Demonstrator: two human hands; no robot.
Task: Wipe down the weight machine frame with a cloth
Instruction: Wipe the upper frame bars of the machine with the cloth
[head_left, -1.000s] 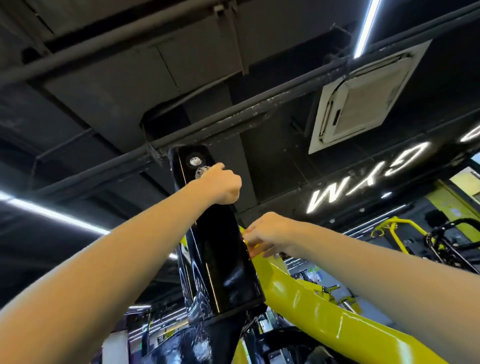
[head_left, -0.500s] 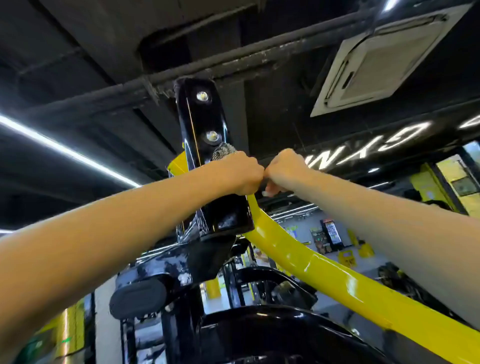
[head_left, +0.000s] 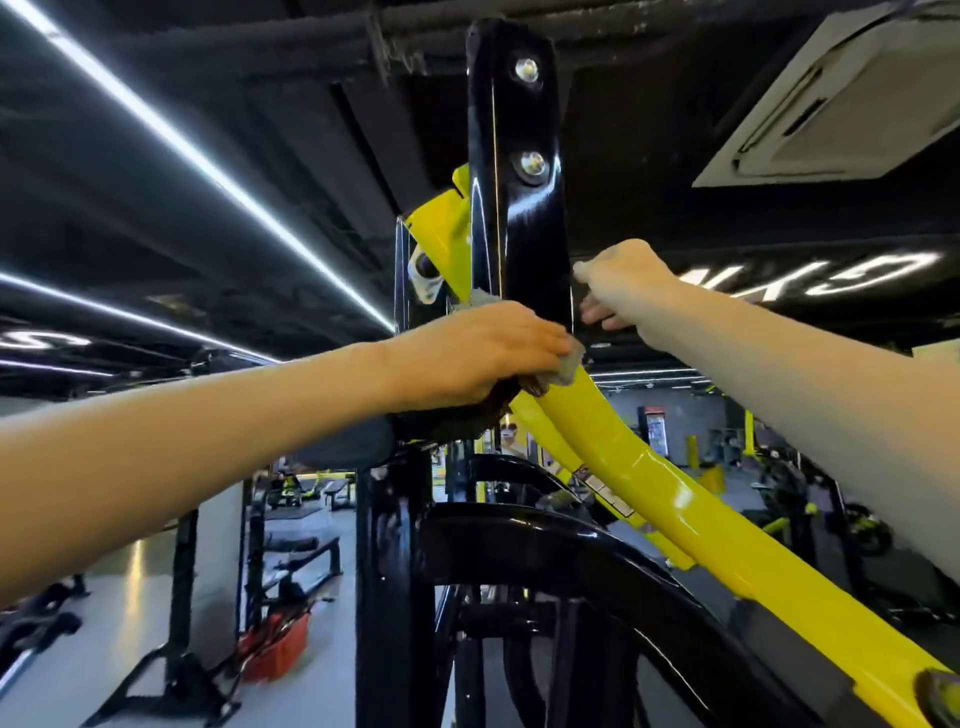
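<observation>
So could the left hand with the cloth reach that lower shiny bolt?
Probably yes. The left hand, gripping the cloth, sits at the foot of the black plate; the lower bolt lies straight above on the same bare face, nothing between. The right hand is off to the side.

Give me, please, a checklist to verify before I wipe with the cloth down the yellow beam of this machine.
1. Grip on the grey cloth by the left hand: ok.
2. Cloth position: ok, at the joint of the glossy black upright plate and the curved yellow beam.
3. Wipe path free of the right hand: ok, it is beside the plate's right edge, above the beam.
4. Plate steadied by the right hand: cannot tell, contact is hidden.
5. Beam free below the cloth: ok, nothing rests on its visible top.
</observation>
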